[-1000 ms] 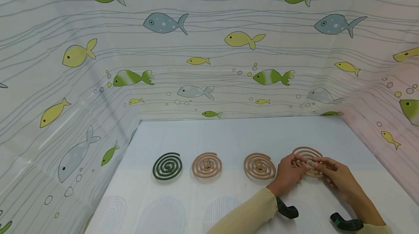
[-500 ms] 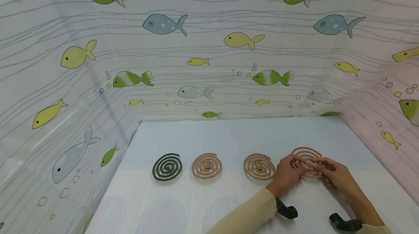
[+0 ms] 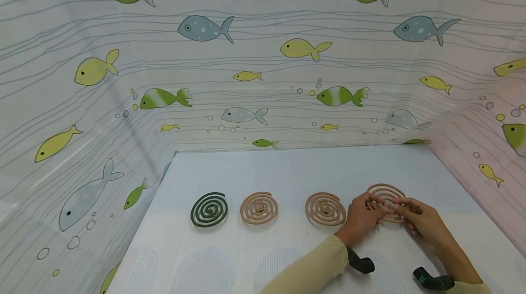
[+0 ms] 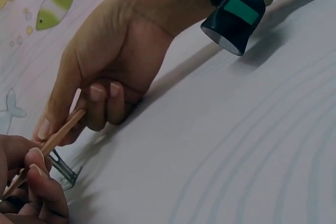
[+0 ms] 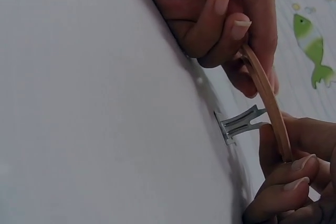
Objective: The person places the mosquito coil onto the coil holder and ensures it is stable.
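Note:
Both hands pinch a brown mosquito coil (image 5: 268,98) at the right side of the table. My left hand (image 3: 363,217) holds its left part and my right hand (image 3: 425,221) its right part, with thumbs and fingertips close to the centre. In the right wrist view, the coil is seen edge-on, raised off the white surface. A small forked metal stand (image 5: 239,123) is beneath it, its prongs close to the coil's underside. The left wrist view also shows this metal stand (image 4: 64,170) below the coil. Fingers hide much of the coil's middle.
To the left, in a row, lie another brown coil (image 3: 324,209), a second brown coil (image 3: 259,208) and a dark green coil (image 3: 210,210). The white table (image 3: 287,170) is bordered by fish-patterned sheeting (image 3: 263,97) at the back and sides.
Both hands keep their hold on the coil, almost still. The head view shifts very slightly, and the loose sheeting at the left moves a little.

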Demonstrator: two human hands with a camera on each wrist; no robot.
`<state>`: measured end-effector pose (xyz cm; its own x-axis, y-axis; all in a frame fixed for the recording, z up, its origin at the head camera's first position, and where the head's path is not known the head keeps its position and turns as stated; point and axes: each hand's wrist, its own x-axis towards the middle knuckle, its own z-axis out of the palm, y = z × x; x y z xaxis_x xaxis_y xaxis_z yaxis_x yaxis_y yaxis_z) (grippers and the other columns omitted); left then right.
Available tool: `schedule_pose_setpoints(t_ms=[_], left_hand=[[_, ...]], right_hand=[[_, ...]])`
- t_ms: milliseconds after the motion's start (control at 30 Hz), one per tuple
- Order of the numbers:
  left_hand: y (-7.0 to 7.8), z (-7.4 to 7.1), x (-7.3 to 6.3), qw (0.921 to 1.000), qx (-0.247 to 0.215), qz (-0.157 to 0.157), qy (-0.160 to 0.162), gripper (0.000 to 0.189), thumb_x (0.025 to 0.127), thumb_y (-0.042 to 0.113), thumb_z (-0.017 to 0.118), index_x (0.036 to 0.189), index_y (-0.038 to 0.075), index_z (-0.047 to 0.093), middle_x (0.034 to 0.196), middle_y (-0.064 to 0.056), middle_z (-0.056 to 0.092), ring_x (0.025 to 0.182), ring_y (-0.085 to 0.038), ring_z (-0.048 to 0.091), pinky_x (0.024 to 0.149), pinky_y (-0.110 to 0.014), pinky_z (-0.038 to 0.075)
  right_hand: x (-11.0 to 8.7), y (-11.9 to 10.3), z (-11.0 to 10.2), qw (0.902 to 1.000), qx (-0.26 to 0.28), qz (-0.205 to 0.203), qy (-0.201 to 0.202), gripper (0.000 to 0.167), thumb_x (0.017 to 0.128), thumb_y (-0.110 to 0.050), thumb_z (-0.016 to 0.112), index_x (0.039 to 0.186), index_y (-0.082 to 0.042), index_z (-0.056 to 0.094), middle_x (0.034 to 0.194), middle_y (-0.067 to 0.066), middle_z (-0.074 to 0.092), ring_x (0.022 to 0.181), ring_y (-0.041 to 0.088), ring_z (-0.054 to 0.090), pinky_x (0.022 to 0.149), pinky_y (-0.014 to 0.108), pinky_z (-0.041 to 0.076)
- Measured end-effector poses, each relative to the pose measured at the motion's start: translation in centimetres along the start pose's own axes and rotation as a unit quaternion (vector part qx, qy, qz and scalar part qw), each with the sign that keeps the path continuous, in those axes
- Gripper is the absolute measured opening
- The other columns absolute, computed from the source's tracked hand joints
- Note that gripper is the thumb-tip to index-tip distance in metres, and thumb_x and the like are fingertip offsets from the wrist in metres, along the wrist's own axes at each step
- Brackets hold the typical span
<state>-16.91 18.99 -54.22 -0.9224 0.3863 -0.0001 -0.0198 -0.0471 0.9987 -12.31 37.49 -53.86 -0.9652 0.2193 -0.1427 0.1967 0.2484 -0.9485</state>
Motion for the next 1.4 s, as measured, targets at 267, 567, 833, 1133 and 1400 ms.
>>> schedule_pose_setpoints(t_ms=[267, 567, 833, 1133, 1400], left_hand=[[-0.29, 0.31, 0.27, 0.9999, 0.012, -0.001, 0.001, 0.021, 0.09, 0.002, 0.075, 0.103, 0.017, 0.074, 0.063, 0.007, 0.057, 0.047, -0.005, 0.052, 0.045, -0.017, 0.04], [-0.31, -0.15, 0.53, 0.9989, 0.041, 0.018, -0.013, 0.016, 0.091, 0.008, 0.076, 0.105, 0.018, 0.074, 0.059, 0.006, 0.058, 0.045, -0.004, 0.052, 0.045, -0.018, 0.04], [-0.06, -0.3, 0.58, 0.9977, 0.056, 0.029, -0.025, 0.016, 0.092, 0.007, 0.075, 0.106, 0.016, 0.073, 0.062, 0.008, 0.057, 0.047, -0.003, 0.053, 0.047, -0.018, 0.043], [0.24, -0.48, 0.58, 0.9964, 0.074, 0.029, -0.029, 0.018, 0.091, 0.006, 0.074, 0.106, 0.015, 0.074, 0.06, 0.005, 0.06, 0.046, -0.003, 0.053, 0.047, -0.018, 0.041], [0.19, -0.49, 0.5, 0.9961, 0.078, 0.03, -0.028, 0.017, 0.092, 0.007, 0.073, 0.106, 0.017, 0.074, 0.059, 0.008, 0.058, 0.046, -0.002, 0.052, 0.047, -0.018, 0.041]], right_hand=[[-0.37, -0.13, -0.1, 1.0, 0.003, 0.003, 0.006, 0.022, 0.098, -0.035, 0.073, 0.115, -0.022, 0.072, 0.082, -0.012, 0.062, 0.056, 0.006, 0.043, 0.048, 0.028, 0.041], [-0.21, -0.16, -0.03, 0.9997, 0.022, -0.002, 0.002, 0.024, 0.098, -0.032, 0.074, 0.116, -0.017, 0.072, 0.084, -0.013, 0.065, 0.054, 0.006, 0.042, 0.046, 0.029, 0.039], [-0.31, -0.3, -0.05, 0.9999, 0.014, 0.001, 0.004, 0.028, 0.097, -0.034, 0.074, 0.118, -0.016, 0.072, 0.085, -0.013, 0.066, 0.055, 0.006, 0.042, 0.047, 0.029, 0.04], [-0.32, -0.3, -0.18, 0.9998, 0.012, 0.017, -0.005, 0.021, 0.097, -0.035, 0.074, 0.114, -0.023, 0.073, 0.079, -0.011, 0.062, 0.054, 0.006, 0.04, 0.048, 0.029, 0.04], [-0.45, -0.45, -0.17, 0.9996, 0.013, 0.024, -0.004, 0.025, 0.096, -0.036, 0.075, 0.116, -0.021, 0.074, 0.084, -0.013, 0.067, 0.054, 0.006, 0.041, 0.048, 0.029, 0.041]])
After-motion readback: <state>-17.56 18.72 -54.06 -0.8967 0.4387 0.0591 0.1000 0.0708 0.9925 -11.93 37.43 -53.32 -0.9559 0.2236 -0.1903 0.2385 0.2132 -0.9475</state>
